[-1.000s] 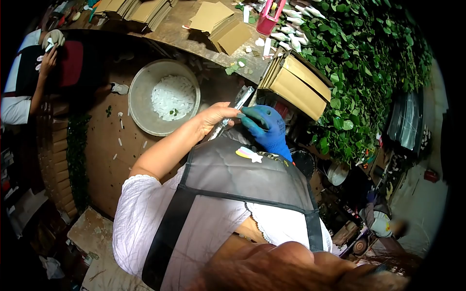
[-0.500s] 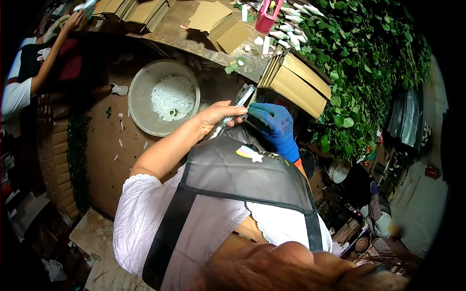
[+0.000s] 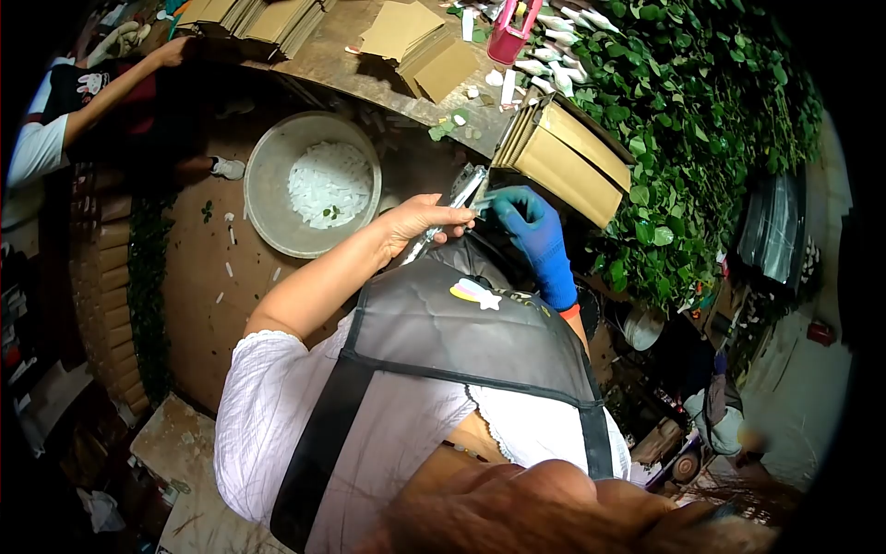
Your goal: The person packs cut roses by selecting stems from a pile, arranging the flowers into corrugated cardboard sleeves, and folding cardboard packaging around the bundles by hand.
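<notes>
Head view, shiny strip (image 3: 468, 187) between thumb and fingers of my closed left hand (image 3: 417, 220), gloved right hand (image 3: 532, 220) curled beside it, its hold unclear.

Beyond the left hand (image 3: 425, 220) and right hand (image 3: 531, 222) stands a worn wooden table (image 3: 346, 69). Littered brown floor (image 3: 198, 305) spreads left of them; behind them on that side sits a scuffed, pale board (image 3: 175, 439). Well to their right is a grey surface (image 3: 803, 397), floor or wall unclear. Bright light strikes the table.
</notes>
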### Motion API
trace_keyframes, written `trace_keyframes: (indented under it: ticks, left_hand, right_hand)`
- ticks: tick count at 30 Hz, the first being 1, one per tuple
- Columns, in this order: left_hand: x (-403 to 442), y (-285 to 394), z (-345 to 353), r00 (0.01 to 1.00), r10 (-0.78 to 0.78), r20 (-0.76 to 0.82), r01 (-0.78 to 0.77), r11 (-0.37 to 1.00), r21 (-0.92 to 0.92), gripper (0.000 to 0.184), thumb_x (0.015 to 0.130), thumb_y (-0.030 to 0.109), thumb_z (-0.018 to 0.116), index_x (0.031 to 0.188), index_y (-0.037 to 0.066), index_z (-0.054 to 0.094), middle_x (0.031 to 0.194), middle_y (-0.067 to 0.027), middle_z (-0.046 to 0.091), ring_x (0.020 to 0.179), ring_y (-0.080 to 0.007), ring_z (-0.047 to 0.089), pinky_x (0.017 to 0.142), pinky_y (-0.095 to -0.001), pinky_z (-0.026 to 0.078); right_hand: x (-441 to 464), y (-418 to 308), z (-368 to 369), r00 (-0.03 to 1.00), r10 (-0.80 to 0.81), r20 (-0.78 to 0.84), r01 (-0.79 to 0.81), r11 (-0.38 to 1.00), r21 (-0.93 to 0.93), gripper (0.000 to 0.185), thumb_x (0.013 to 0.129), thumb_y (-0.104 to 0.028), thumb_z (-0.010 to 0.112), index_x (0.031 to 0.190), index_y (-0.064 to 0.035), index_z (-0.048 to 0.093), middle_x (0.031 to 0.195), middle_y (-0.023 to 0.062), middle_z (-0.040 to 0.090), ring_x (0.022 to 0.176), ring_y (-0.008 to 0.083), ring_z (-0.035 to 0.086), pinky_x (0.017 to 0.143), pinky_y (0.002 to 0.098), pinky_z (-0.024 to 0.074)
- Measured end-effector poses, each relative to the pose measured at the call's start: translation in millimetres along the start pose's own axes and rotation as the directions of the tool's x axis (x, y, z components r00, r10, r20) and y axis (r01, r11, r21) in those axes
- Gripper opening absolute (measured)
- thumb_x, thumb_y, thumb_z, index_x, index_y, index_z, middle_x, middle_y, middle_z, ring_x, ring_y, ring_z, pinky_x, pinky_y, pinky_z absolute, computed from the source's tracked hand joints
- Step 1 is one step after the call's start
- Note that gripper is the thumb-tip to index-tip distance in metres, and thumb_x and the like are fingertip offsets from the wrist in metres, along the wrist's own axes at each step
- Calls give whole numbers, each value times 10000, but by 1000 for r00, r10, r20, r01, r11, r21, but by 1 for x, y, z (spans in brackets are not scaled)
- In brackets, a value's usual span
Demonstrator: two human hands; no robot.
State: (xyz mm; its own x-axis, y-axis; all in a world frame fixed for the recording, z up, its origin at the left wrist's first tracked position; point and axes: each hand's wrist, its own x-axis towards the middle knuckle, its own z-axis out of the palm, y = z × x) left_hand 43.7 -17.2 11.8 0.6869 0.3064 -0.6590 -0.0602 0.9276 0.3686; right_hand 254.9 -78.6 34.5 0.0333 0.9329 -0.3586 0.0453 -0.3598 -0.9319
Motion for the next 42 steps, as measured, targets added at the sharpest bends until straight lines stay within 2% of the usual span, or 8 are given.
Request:
trace_keyframes:
  ticks: [8,14,19,22,32,38,39,42]
  left_hand:
    - [5,-2,-3,999,-9,45,7,998,56,249,807,64,789,977,61,607,831,-38,623,661,-40,541,499,-142,390]
    - [6,-5,-9,998,-2,58,2,1000,-13,259,807,33,764,1005,47,598,874,-62,624,691,-57,563,522,-142,437]
    - [2,0,-13,997,39,66,-23,975,-223,265,813,-41,677,1048,-10,559,1117,-200,641,832,-130,662,535,-169,521]
    - [-2,2,-12,1000,18,-2,-18,966,-260,259,820,-43,668,1051,-12,558,1125,-204,634,829,-124,658,527,-164,517]
    - [2,0,-9,999,-5,-38,-2,986,-165,235,835,20,741,1026,32,606,857,-87,642,669,-69,589,471,-154,446]
    - [5,0,-10,993,-1,117,41,939,-341,334,964,326,661,1081,19,603,891,-97,626,737,-118,598,459,-172,455]
    - [12,-4,-17,988,-6,155,56,945,-323,493,1001,502,533,1126,31,607,911,-89,621,758,-139,591,452,-185,452]
    - [22,-12,-30,957,-6,290,133,898,-419,509,1034,497,443,1181,39,610,924,-88,656,724,-166,591,456,-218,458]
  right_hand:
    - [10,6,16,979,-193,-69,155,917,-368,156,898,-155,668,1013,-65,721,903,98,700,807,180,681,732,295,517]
    - [3,-13,19,896,-403,186,421,640,-643,198,887,-209,668,1022,-73,719,921,146,693,802,318,678,704,374,526]
    - [-9,-6,10,930,-364,-44,286,796,-533,259,873,-181,711,1112,-81,702,943,131,714,837,291,703,738,361,541]
    - [-14,-6,14,883,-468,36,403,717,-569,310,844,-226,746,1118,-86,702,948,140,712,839,300,702,741,372,543]
    - [-13,7,29,939,-345,-17,313,872,-376,288,855,-192,744,1114,-69,712,983,126,709,879,269,700,775,346,539]
    - [-9,-1,25,938,-334,-89,275,878,-392,265,860,-147,743,1112,-69,722,954,114,714,878,236,702,770,324,538]
    - [-7,-6,25,926,-371,-68,314,858,-407,263,858,-138,741,1112,-70,722,943,116,713,869,239,702,762,323,537]
    - [0,-9,30,867,-493,67,463,751,-471,235,865,-133,715,1094,-82,732,908,105,716,815,243,693,730,338,528]
